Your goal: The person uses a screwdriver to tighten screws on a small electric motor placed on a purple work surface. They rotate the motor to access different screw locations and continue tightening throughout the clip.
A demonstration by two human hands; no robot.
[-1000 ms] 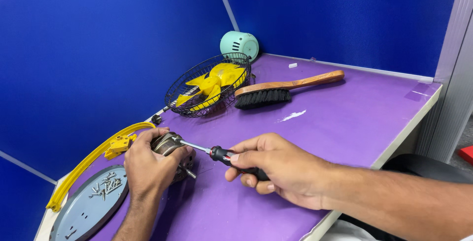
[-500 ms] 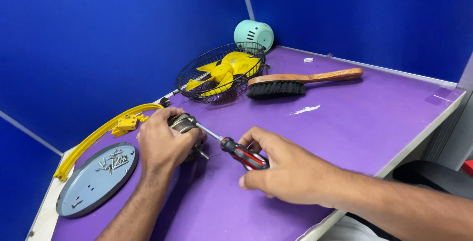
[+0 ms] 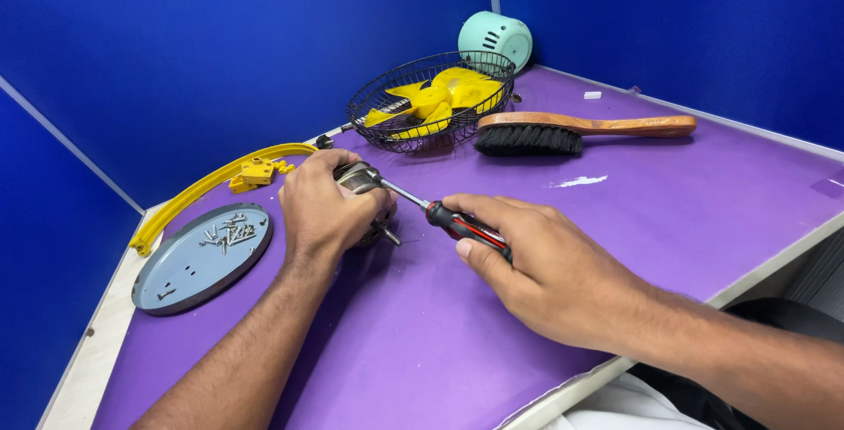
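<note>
My left hand (image 3: 323,206) is closed over a small metal motor (image 3: 360,178) that rests on the purple table (image 3: 668,184); a short shaft sticks out below the hand. My right hand (image 3: 545,258) grips a screwdriver (image 3: 462,224) with a red and black handle. Its metal shank runs up and left, and the tip touches the top of the motor.
A grey round plate (image 3: 180,272) with several loose screws lies left of my hands. A curved yellow ring (image 3: 207,185) lies behind it. Farther back stand a black wire basket (image 3: 374,127) holding yellow fan blades (image 3: 440,91), a mint green housing (image 3: 497,37) and a wooden brush (image 3: 580,129).
The view has shifted and drawn closer. Both hands keep their hold on the motor and screwdriver, with the screwdriver tip staying at the motor.
</note>
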